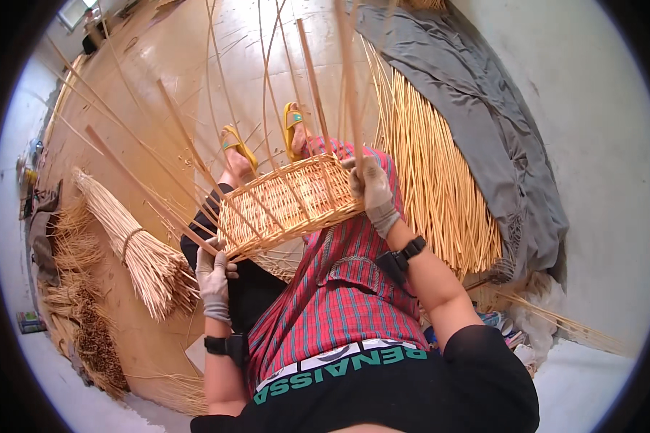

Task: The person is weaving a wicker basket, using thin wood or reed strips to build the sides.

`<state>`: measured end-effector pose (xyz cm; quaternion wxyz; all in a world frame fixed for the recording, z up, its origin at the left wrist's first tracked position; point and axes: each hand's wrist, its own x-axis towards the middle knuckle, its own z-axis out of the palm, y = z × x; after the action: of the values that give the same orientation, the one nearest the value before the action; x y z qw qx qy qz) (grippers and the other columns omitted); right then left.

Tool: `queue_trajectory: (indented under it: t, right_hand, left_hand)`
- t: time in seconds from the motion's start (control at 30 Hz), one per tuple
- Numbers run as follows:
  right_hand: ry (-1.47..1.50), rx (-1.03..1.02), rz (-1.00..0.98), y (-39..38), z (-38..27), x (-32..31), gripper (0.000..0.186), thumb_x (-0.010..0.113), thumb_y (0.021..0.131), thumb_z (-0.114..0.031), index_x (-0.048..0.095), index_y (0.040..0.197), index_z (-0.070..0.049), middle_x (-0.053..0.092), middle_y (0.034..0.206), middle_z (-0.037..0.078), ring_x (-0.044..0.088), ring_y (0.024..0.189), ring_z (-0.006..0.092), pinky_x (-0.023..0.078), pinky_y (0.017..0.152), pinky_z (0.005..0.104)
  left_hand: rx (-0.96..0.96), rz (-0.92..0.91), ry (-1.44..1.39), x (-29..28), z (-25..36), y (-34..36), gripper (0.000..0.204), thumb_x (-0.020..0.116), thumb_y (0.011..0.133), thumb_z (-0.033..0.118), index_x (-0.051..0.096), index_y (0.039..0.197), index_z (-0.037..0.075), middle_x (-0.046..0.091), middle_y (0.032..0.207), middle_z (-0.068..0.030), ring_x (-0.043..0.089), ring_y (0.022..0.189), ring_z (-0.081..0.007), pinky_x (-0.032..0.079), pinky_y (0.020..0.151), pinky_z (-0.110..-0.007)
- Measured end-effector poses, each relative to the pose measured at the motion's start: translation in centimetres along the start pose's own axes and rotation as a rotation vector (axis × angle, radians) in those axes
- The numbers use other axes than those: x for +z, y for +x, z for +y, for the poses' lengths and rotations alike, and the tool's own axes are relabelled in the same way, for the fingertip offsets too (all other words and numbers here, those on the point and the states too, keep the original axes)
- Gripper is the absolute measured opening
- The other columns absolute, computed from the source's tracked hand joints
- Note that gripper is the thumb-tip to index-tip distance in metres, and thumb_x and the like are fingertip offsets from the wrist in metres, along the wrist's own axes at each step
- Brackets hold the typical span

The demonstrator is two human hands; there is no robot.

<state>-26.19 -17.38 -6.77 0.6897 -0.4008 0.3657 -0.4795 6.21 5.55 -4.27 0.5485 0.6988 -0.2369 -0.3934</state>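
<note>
A half-woven wicker basket (pixel 285 198) rests over my lap, tilted, with its right end higher than its left. Long thin wicker rods and several thicker flat stakes (pixel 173 119) rise from its rim and fan out away from me. My left hand (pixel 215 278), in a pale work glove, grips the near left corner beside a stake. At the right end, my gloved right hand (pixel 374 189) has its fingers wrapped round the basket's edge and the base of another stake. The fingertips of both hands are partly hidden by the weave.
A tied bundle of peeled rods (pixel 133 252) lies on the floor to the left, near darker brushy bundles (pixel 94 335). To the right, a broad pile of long rods (pixel 440 173) lies beside a grey cloth (pixel 477 108) along the wall. My feet in yellow sandals (pixel 240 148) are beyond the basket.
</note>
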Motion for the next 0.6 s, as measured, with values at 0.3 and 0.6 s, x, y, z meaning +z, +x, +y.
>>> queue_trajectory:
  t: [0.3,0.6]
  right_hand:
    - [0.021,-0.093,-0.318,-3.2,-1.6,-8.5,0.044,0.061,0.106,-0.024,0.053,0.145,-0.004,0.065,0.116,0.004,0.061,0.108,0.0114,0.05,0.098,0.0295]
    - [-0.801,0.887,-0.454,-26.7,16.4,-22.4,0.054,0.06,0.097,-0.047,0.063,0.14,-0.015,0.064,0.14,0.019,0.061,0.129,0.0355,0.048,0.108,0.043]
  left_hand:
    - [-0.004,0.052,0.091,-2.0,0.0,0.0,0.044,0.058,0.108,0.022,0.047,0.15,0.01,0.064,0.127,-0.0001,0.046,0.064,-0.0028,0.038,0.048,-0.016]
    - [0.434,0.492,0.512,4.9,3.7,-0.8,0.048,0.063,0.103,0.008,0.049,0.148,0.008,0.062,0.126,-0.0092,0.059,0.081,-0.0165,0.054,0.069,-0.027]
